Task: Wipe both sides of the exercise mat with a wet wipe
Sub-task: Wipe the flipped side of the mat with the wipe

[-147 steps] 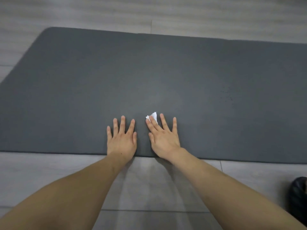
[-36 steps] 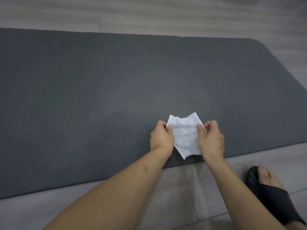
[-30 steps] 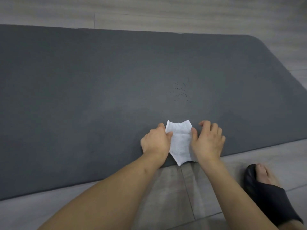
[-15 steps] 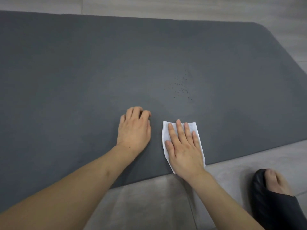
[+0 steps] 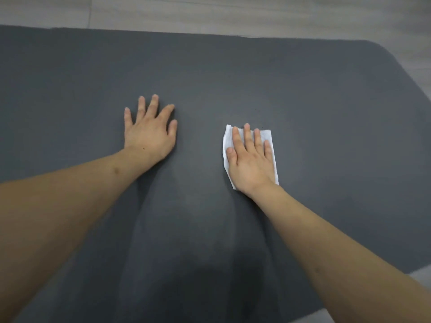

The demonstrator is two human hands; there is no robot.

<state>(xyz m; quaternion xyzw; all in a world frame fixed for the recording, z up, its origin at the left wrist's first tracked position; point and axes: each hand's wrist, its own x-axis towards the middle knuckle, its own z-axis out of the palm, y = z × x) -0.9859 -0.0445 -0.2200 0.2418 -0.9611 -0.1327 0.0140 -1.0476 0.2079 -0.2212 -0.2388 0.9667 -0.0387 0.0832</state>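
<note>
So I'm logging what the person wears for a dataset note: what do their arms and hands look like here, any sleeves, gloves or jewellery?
Both forearms are bare up to the frame edge, with no sleeves in view. The left hand and right hand wear no gloves, and no rings, watch or bracelets show at the fingers or wrists. The left forearm carries a couple of small dark marks near the wrist.

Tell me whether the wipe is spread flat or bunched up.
Spread flat: the wet wipe lies on the mat under the right hand's straight fingers.
</note>
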